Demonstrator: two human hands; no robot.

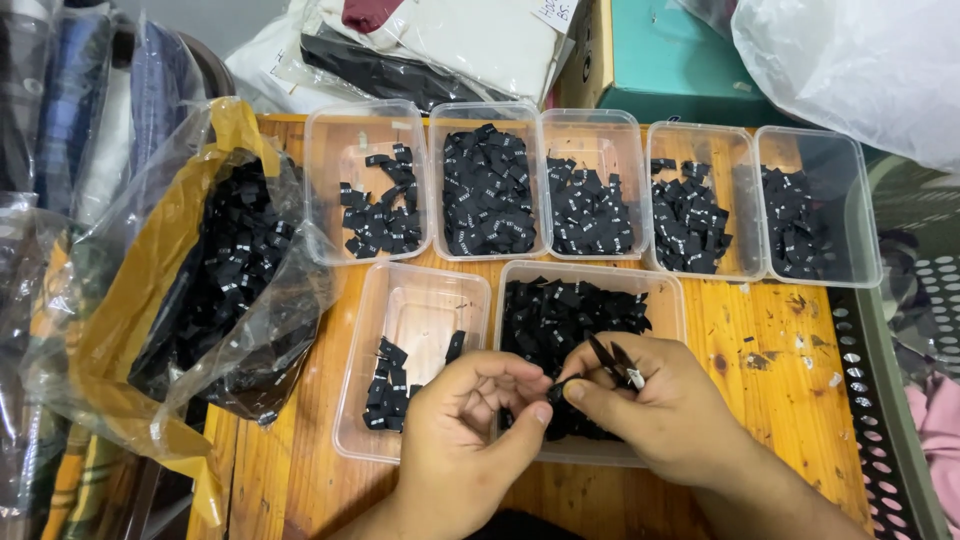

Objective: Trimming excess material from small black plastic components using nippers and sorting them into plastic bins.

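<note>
My left hand (pixel 462 432) and my right hand (pixel 655 400) meet over the near edge of a clear plastic tub (pixel 672 300) heaped with small black fabric labels (pixel 560 315). Both pinch one black label (pixel 556 392) between thumb and forefinger. My right hand also holds a small pair of black thread snips (pixel 617 362), blades pointing up and left. To the left stands a second clear tub (pixel 420 300) with a few black labels (pixel 390 385) at its near end.
Five clear tubs, the leftmost (pixel 330 140), line the back of the wooden table (pixel 770 370), each with black labels. A clear and yellow plastic bag (pixel 130 330) of more labels lies at left. Bagged clothes, a green box and a perforated rack surround the table.
</note>
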